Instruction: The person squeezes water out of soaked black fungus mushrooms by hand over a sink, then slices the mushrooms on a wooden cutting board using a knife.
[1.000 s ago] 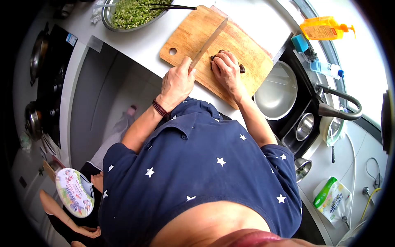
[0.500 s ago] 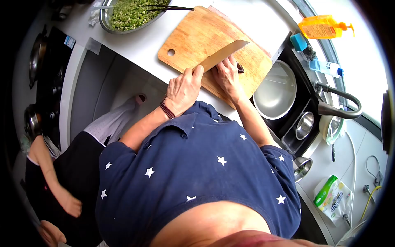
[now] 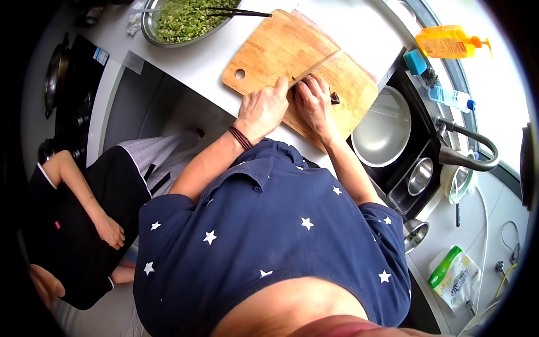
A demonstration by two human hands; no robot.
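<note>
My left hand [image 3: 263, 112] is closed round the handle of a kitchen knife [image 3: 315, 68], whose blade appears nearly edge-on above a wooden cutting board [image 3: 261, 53]. Close against the blade, my right hand [image 3: 314, 104] has its fingers curled down on the board. Whatever lies beneath those fingers is mostly hidden. Beside them, on the right, is a small dark brown piece of food [image 3: 335, 98] whose kind I cannot make out.
A metal bowl of chopped greens [image 3: 185, 22] with chopsticks [image 3: 241, 12] stands at the upper left. Right of the board, a large bowl [image 3: 382, 126] sits in the sink beneath a faucet [image 3: 469, 160]. Another person [image 3: 84, 224] is at my left.
The knife has turned from showing its flat side to nearly edge-on, beside my right fingers. At left, the other person's body and arm have shifted. The whole view moved slightly.
</note>
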